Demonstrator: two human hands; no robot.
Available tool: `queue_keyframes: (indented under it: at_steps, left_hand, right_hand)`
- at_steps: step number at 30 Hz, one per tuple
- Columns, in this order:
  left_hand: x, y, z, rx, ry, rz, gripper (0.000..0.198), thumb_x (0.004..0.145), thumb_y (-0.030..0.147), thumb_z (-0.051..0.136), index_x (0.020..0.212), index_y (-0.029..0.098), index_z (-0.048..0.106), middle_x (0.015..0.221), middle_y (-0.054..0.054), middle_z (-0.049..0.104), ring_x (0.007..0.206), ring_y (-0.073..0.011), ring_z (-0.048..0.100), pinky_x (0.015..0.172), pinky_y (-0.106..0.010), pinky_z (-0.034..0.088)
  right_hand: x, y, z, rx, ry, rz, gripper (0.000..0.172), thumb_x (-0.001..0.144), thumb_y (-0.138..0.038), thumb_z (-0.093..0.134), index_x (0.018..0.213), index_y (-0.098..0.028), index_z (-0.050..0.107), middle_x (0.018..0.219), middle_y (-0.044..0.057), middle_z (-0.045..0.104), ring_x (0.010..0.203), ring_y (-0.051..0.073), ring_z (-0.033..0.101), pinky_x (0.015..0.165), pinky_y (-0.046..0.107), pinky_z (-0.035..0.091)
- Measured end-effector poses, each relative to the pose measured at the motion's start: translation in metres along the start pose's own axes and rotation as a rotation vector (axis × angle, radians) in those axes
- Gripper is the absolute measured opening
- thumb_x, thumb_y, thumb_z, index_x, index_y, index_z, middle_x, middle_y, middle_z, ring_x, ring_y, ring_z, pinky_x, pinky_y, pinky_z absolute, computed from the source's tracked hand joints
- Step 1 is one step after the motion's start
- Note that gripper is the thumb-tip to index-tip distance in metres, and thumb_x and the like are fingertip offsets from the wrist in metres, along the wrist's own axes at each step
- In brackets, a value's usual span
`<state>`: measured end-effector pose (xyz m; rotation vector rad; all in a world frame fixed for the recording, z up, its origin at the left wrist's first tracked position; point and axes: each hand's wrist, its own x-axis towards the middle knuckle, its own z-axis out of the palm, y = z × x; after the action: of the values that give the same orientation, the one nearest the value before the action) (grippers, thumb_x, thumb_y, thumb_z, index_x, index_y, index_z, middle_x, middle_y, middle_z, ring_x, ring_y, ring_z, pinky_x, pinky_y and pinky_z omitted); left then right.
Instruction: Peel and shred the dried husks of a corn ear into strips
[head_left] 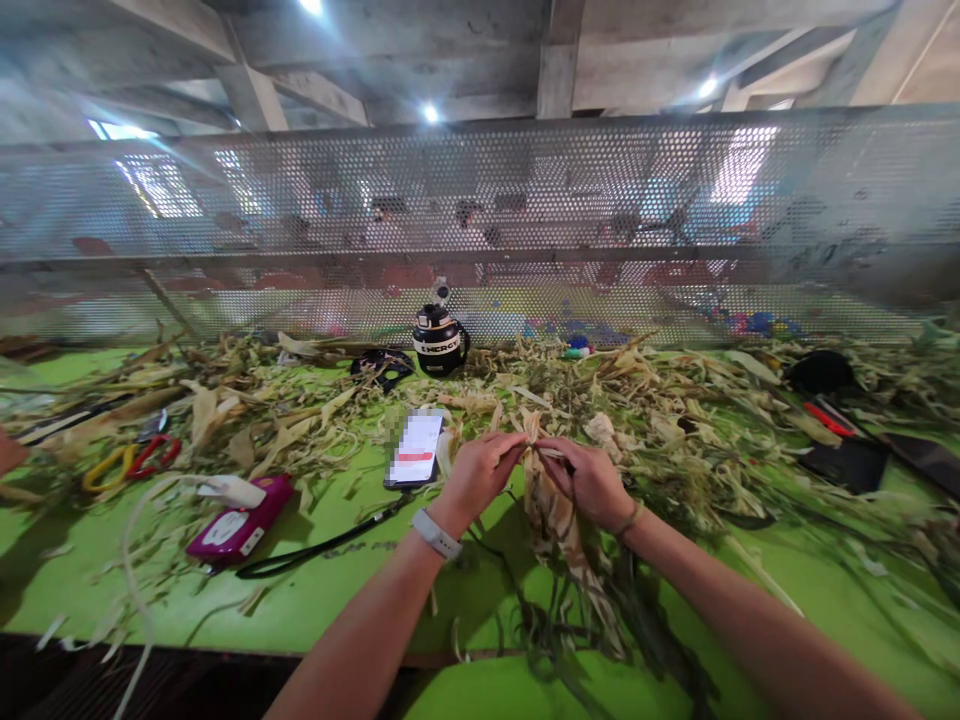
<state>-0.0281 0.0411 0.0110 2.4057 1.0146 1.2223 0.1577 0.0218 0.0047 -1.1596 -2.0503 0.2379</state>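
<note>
Both of my hands meet over the green table (315,590), gripping the top of a bundle of dried corn husk strips (559,540) that hangs down toward me. My left hand (480,472) is closed on the upper end of the bundle from the left; a pale wristband sits on that wrist. My right hand (592,482) pinches the same strips from the right, fingers curled, a thin band on its wrist. The fingertips of the two hands nearly touch.
Loose husks (660,420) cover the table's back half. A phone (414,450) lies left of my hands, with a pink device (240,525), a black strap (322,545), scissors (131,460), a black jug (439,340) and dark tools (847,460). A perforated metal screen (480,220) closes the back.
</note>
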Motion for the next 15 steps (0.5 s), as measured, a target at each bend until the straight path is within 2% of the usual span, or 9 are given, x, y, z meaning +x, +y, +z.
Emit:
queue_keyframes:
  at_steps: [2, 4, 6, 9, 11, 13, 15]
  left_hand:
    - [0.002, -0.001, -0.003, -0.053, -0.034, -0.044, 0.024, 0.087, 0.029, 0.05, 0.099, 0.018, 0.068, 0.082, -0.007, 0.071, 0.073, -0.0162, 0.065, 0.068, -0.026, 0.049]
    - [0.003, -0.001, -0.006, -0.116, -0.064, -0.121, 0.024, 0.085, 0.032, 0.053, 0.096, 0.018, 0.069, 0.077, -0.005, 0.071, 0.066, -0.0156, 0.064, 0.064, -0.025, 0.047]
    - [0.004, 0.0, -0.008, -0.176, -0.09, -0.199, 0.024, 0.083, 0.035, 0.055, 0.093, 0.019, 0.07, 0.072, -0.004, 0.071, 0.06, -0.0149, 0.063, 0.06, -0.024, 0.046]
    - [0.005, -0.001, -0.01, -0.225, -0.144, -0.288, 0.026, 0.08, 0.039, 0.059, 0.086, 0.018, 0.071, 0.065, -0.003, 0.069, 0.055, -0.015, 0.062, 0.056, -0.023, 0.044]
    - [0.006, -0.003, -0.011, -0.252, -0.181, -0.333, 0.028, 0.078, 0.043, 0.06, 0.082, 0.017, 0.071, 0.062, -0.002, 0.067, 0.053, -0.0151, 0.061, 0.055, -0.023, 0.043]
    - [0.005, -0.006, -0.011, -0.296, -0.206, -0.369, 0.03, 0.077, 0.045, 0.06, 0.079, 0.017, 0.071, 0.061, -0.002, 0.066, 0.052, -0.0148, 0.061, 0.054, -0.023, 0.042]
    - [0.006, -0.008, -0.011, -0.354, -0.225, -0.401, 0.032, 0.076, 0.047, 0.06, 0.077, 0.017, 0.07, 0.06, -0.002, 0.065, 0.051, -0.0144, 0.06, 0.054, -0.023, 0.041]
  right_hand:
    - [0.005, 0.003, -0.008, 0.01, -0.054, 0.048, 0.025, 0.083, -0.028, 0.052, 0.104, -0.022, 0.065, 0.091, 0.008, 0.071, 0.072, 0.019, 0.065, 0.066, 0.027, 0.045]
    - [0.01, 0.007, -0.018, 0.021, -0.138, 0.096, 0.023, 0.08, -0.029, 0.057, 0.099, -0.023, 0.067, 0.08, 0.005, 0.07, 0.065, 0.017, 0.061, 0.062, 0.026, 0.042]
    - [0.016, 0.013, -0.028, 0.04, -0.234, 0.124, 0.016, 0.079, -0.03, 0.057, 0.085, -0.021, 0.069, 0.064, 0.001, 0.065, 0.057, 0.014, 0.055, 0.056, 0.024, 0.037]
    - [0.022, 0.022, -0.04, 0.122, -0.303, 0.179, 0.024, 0.079, -0.036, 0.056, 0.067, -0.018, 0.065, 0.052, -0.003, 0.055, 0.05, 0.01, 0.046, 0.05, 0.022, 0.032]
    - [0.024, 0.028, -0.044, 0.222, -0.263, 0.273, 0.03, 0.077, -0.043, 0.057, 0.062, -0.017, 0.059, 0.049, -0.005, 0.049, 0.046, 0.009, 0.042, 0.047, 0.021, 0.03]
    - [0.025, 0.032, -0.044, 0.381, -0.171, 0.412, 0.035, 0.075, -0.049, 0.058, 0.059, -0.018, 0.052, 0.045, -0.006, 0.045, 0.041, 0.008, 0.04, 0.044, 0.022, 0.031]
    - [0.027, 0.033, -0.043, 0.624, -0.044, 0.534, 0.037, 0.073, -0.052, 0.059, 0.059, -0.019, 0.05, 0.048, -0.004, 0.05, 0.044, 0.01, 0.046, 0.046, 0.023, 0.037]
